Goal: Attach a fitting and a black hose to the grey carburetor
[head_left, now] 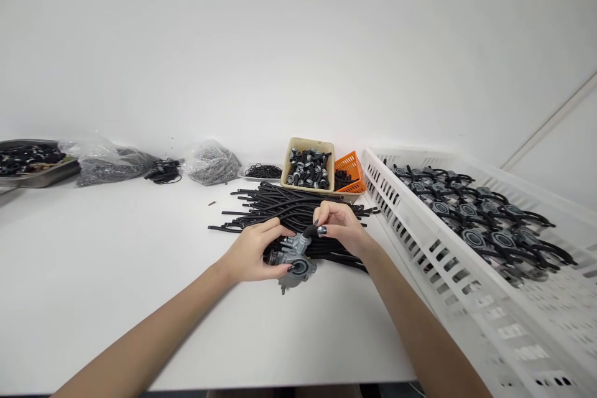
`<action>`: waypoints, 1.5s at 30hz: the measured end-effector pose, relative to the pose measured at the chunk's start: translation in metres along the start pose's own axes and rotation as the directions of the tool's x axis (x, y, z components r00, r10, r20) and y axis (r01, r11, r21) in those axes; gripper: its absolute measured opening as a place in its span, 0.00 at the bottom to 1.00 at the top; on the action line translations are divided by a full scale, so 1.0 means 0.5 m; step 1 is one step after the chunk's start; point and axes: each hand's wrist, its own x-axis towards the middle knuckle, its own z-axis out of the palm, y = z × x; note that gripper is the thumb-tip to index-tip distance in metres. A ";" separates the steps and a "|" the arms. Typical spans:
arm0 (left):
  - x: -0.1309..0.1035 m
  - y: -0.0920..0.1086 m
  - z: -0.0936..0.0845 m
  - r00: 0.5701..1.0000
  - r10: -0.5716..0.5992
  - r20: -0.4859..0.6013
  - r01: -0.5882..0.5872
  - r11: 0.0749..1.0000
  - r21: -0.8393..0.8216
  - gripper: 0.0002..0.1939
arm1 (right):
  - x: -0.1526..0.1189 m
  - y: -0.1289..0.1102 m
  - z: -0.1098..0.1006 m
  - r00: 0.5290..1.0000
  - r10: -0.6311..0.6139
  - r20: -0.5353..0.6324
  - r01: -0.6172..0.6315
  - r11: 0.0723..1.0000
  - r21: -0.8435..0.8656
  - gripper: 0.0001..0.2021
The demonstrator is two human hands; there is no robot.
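A grey metal carburetor [293, 259] is held just above the white table, in front of a pile of black hoses [275, 200]. My left hand [255, 252] grips its left side, with the thumb at the round opening and the fingers on top. A short black rubber piece [311, 232] sticks up at the part's upper right. My right hand [338, 226] is closed at this piece, with thumb and index finger pinched at its upper end.
Behind the hoses stand a cream bin [284, 165] of small parts and an orange basket [358, 171]. A white crate [420, 233] with rows of carburetors fills the right. Bagged parts [212, 163], a bag [114, 165] and a metal tray [44, 178] line the wall.
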 end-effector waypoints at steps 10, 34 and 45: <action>-0.002 -0.001 -0.002 1.000 -0.002 0.010 0.002 1.000 -0.009 0.23 | -0.002 -0.002 -0.003 0.998 0.016 0.054 -0.017 1.000 0.007 0.11; -0.003 -0.004 -0.004 1.000 -0.019 0.024 0.019 1.000 -0.012 0.21 | 0.000 0.001 -0.020 0.985 -0.060 -0.163 0.051 0.997 -0.057 0.14; -0.002 -0.006 -0.001 1.000 -0.012 0.011 0.012 1.000 0.003 0.22 | 0.001 -0.006 -0.006 0.992 -0.060 -0.112 0.048 0.993 -0.109 0.15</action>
